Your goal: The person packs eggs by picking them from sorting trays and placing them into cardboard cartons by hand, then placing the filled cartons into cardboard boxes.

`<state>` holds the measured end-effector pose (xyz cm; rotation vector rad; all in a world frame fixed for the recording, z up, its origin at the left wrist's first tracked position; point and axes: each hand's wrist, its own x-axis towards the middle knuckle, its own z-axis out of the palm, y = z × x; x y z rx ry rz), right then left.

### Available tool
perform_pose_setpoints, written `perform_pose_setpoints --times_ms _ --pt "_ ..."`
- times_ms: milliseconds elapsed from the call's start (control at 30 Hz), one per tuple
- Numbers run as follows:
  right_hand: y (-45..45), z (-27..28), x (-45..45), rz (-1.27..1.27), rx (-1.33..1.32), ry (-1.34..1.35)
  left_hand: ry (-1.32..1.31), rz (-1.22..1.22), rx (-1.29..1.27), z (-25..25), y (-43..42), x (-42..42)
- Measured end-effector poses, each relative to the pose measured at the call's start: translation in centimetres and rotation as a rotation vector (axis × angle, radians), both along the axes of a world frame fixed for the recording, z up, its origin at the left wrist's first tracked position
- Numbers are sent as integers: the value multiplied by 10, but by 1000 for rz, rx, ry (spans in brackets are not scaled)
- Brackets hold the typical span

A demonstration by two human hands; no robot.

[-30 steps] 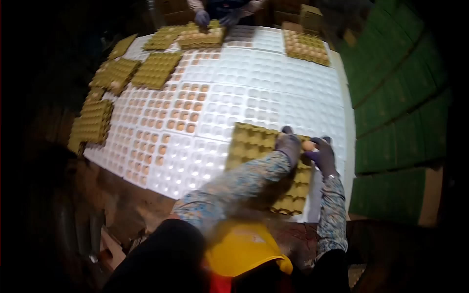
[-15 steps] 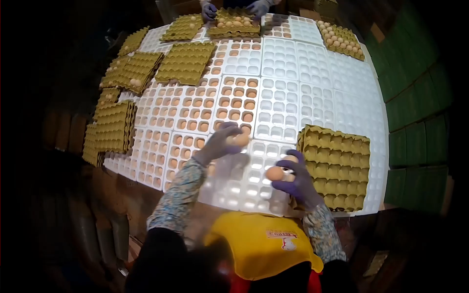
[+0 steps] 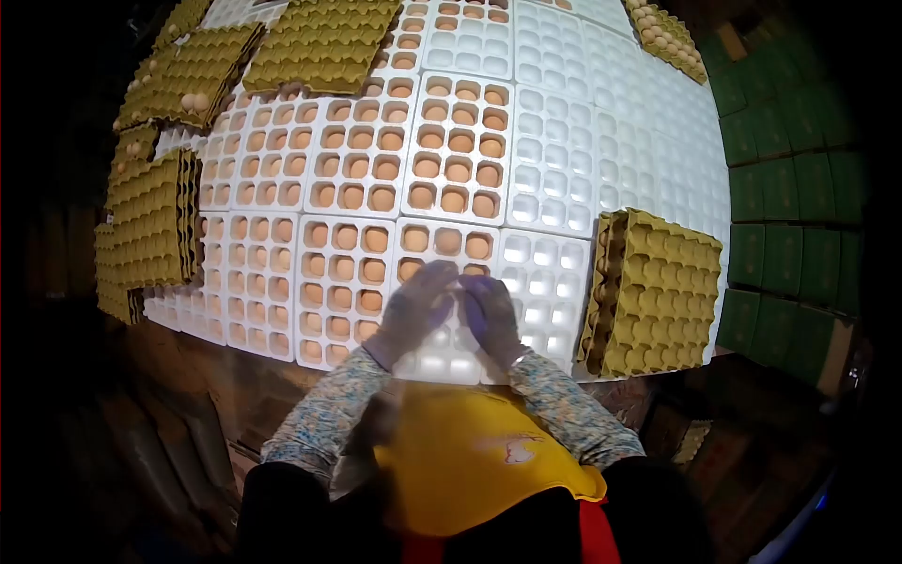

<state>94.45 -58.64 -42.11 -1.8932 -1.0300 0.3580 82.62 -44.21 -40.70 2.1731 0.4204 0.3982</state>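
Note:
Both gloved hands are side by side, low over a white foam egg tray (image 3: 402, 301) at the near edge of the table. My left hand (image 3: 413, 308) has its fingers curled downward, blurred by motion. Close to its fingertips, my right hand (image 3: 490, 318) in a purple glove curls inward too. Whatever lies under the fingers is hidden. Brown eggs (image 3: 447, 242) fill the tray's far row, with more partly showing just beyond the hands. The cups nearest me hold no eggs. To the left is a foam tray (image 3: 303, 282) with eggs (image 3: 346, 236).
A stack of pulp egg trays (image 3: 658, 291) stands at the right on the foam trays. More pulp stacks (image 3: 155, 221) line the left, some bearing loose eggs (image 3: 194, 101). Pulp trays with eggs (image 3: 667, 36) sit far right. Green boxes (image 3: 799, 188) are piled beyond the table's right edge.
My hands have come together over the near foam tray, the right moving left from the pulp stack. Eggs seen in both hands earlier are hidden from view now. The camera view has shifted closer.

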Motion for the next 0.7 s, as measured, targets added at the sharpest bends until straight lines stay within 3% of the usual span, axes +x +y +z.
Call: perform_pose_setpoints --times_ms 133,200,267,300,367,400,433,467,500,567,600,633,700 --pt "-11 0 -10 -14 34 -132 152 60 70 -15 -30 -1" --pt "-50 40 -6 -61 23 -151 159 72 510 -8 -47 -6" --pt "-126 94 24 70 17 -193 169 118 491 21 -59 -10" --pt "-161 111 49 43 67 -384 183 156 469 32 -63 -5" --pt "-240 134 107 -260 -91 -680 -25 169 236 36 -90 16" --pt "-272 139 141 -506 -211 -730 -151 48 83 44 -106 35" --pt "-298 142 171 -765 -226 -563 -189 -62 -11 56 -130 60" --pt "-342 102 217 -960 -179 -593 -195 -68 -11 60 -161 84" --pt "-370 107 244 -952 -154 -594 -188 -65 2 61 -190 109" --pt "-395 98 272 -703 -806 367 26 -2 -44 55 -243 139" --pt "-380 111 253 -730 -611 71 -27 75 7 63 -247 147" --pt "-374 141 249 -758 -579 185 -28 86 24 67 -243 147" --pt "-337 191 215 -570 26 676 35 199 -958 99 -200 124"
